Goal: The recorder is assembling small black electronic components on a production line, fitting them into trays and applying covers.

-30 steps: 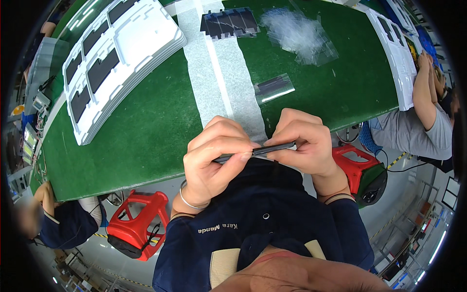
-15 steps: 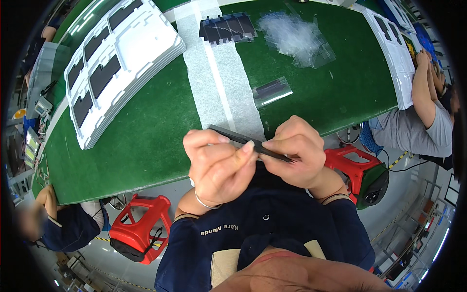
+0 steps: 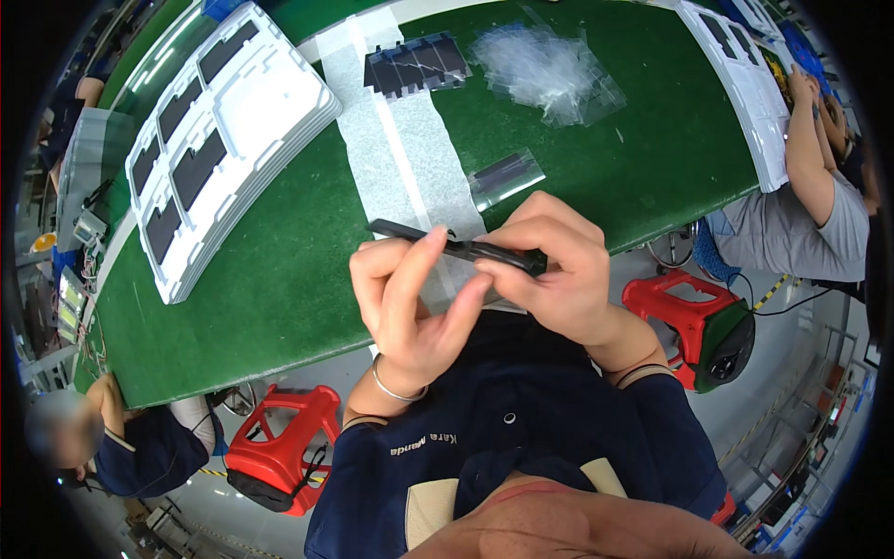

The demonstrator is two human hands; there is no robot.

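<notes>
Center frame, saw R hand [image 3: 566, 270] pinching blk bar [image 3: 489, 252]; L hand [image 3: 402, 307] touched it, couldn't tell if gripping. White trays [image 3: 265, 93] upper L.

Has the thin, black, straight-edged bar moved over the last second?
Yes. Against the long white paper strip, the thin black bar's left end has swung forward, up the picture, now overlapping the strip.

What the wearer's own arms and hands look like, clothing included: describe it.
The left hand and right hand are ungloved. A thin, silvery bangle circles the left wrist. The short navy sleeves end in narrow beige trim, leaving the forearms bare.
</notes>
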